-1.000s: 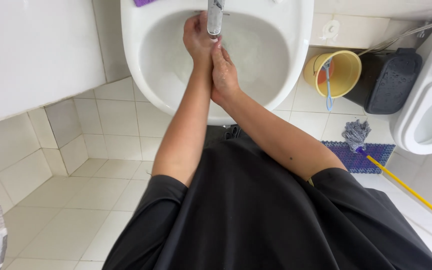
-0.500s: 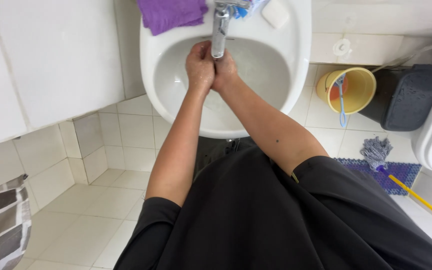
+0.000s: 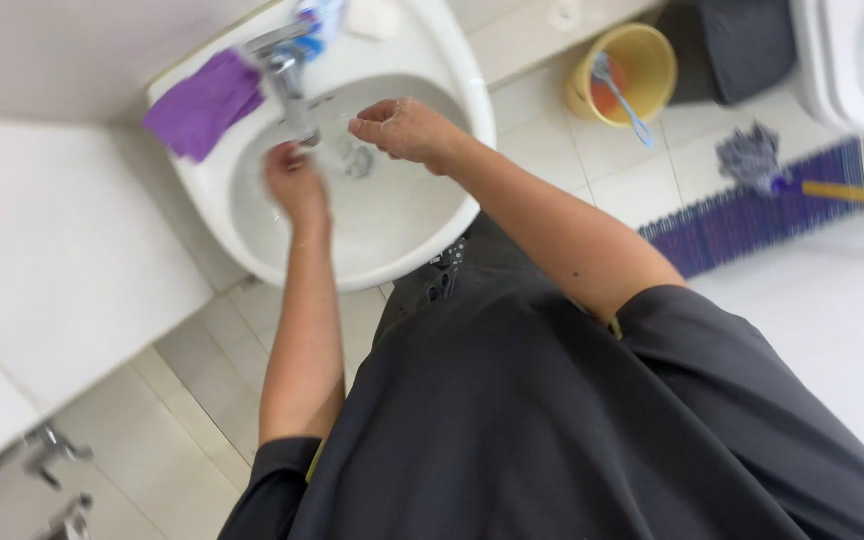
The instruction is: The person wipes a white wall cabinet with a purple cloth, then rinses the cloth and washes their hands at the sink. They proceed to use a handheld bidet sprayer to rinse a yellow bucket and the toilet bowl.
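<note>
Rinsing goes best with both hands, loosely open left (image 3: 294, 185) and half-curled empty right (image 3: 407, 128), kept low under the tap (image 3: 287, 75) inside the sink (image 3: 452, 215).

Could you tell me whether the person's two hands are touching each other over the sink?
Apart. The head view shows the left hand and right hand separated, with white sink basin visible between them below the tap.
</note>
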